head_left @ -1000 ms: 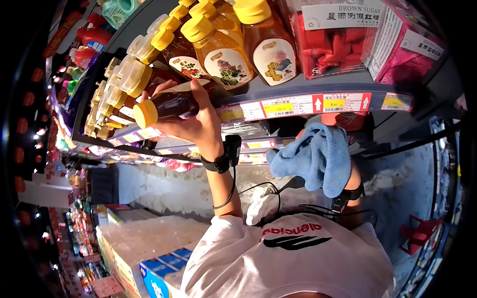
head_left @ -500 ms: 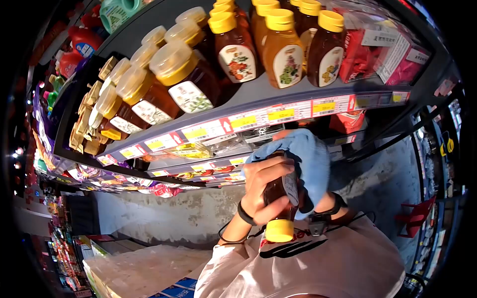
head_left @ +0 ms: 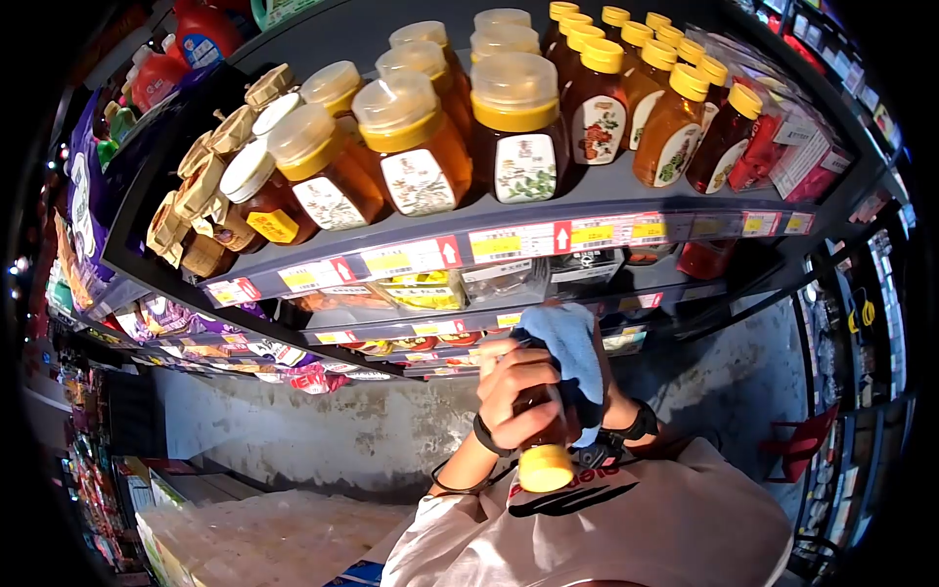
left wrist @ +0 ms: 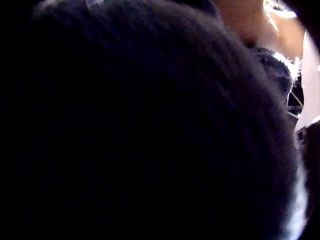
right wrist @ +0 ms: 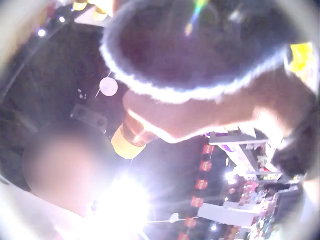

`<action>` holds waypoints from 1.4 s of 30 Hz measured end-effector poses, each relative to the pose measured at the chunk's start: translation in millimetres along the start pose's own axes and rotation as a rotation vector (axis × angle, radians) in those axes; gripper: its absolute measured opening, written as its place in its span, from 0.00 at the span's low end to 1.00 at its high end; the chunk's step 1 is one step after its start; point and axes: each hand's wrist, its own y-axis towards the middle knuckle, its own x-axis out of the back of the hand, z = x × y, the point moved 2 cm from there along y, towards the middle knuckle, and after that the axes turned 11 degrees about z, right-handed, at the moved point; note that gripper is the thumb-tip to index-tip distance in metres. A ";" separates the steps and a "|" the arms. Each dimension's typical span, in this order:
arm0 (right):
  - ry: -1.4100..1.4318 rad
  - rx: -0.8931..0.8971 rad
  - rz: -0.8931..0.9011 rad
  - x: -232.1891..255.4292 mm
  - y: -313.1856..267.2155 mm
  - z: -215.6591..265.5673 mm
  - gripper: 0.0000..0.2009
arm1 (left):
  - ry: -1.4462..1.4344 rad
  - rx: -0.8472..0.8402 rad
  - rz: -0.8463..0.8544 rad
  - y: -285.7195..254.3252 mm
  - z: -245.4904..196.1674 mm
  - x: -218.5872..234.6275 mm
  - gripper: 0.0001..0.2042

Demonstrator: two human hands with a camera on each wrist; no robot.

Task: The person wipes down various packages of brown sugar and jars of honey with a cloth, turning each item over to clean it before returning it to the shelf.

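Drawn back from the far grey shelf (head_left: 608, 187), a yellow-capped amber bottle (head_left: 546, 462) is meeting a fuzzy blue cloth (head_left: 572, 344) — apparently for wiping — left hand (head_left: 515, 387) curling fingers round it, right hand's (head_left: 610, 393) fingers hidden, untellable.

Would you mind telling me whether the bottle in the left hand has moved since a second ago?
Yes. Held in the left hand, the bottle has moved away from the upper shelf's price strip and back toward the person's white shirt.

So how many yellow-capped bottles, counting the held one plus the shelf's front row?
4: the held bottle in the left hand; fronting the shelf, the leftmost bottle, middle amber bottle and rightmost bottle. More stand behind, partly hidden.
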 end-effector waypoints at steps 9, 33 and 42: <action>0.398 0.231 -0.061 -38.7 9.2 -39.2 0.18 | 0.015 0.090 0.119 -14.1 19.5 14.7 0.16; -0.033 0.558 -0.364 101.1 -40.6 38.0 0.21 | -0.388 0.449 -0.076 36.1 -3.3 -81.6 0.32; -0.332 0.424 -0.604 80.2 -81.0 34.7 0.21 | -0.327 0.353 -0.226 50.9 -7.8 -95.7 0.57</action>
